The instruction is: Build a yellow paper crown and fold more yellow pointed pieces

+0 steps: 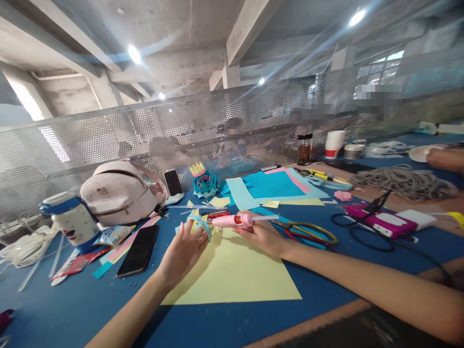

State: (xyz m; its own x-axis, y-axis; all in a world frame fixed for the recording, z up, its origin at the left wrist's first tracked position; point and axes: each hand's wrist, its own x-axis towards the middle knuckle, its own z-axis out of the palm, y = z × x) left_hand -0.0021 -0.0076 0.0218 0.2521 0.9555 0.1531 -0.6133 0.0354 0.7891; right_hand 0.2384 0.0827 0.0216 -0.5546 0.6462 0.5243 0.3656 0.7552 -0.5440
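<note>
Paper piece point(203, 224) inside left grip point(186, 250) (pink glue gun point(230, 221) alongside).

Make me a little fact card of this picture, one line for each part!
Left hand: holding a small blue-and-yellow paper piece
Right hand: holding a pink glue gun, clear glue stick poking out the back
Under the hands: yellow paper
Beside the right hand: scissors
Left side of the table: bottle, backpack, black phone lying flat
</note>
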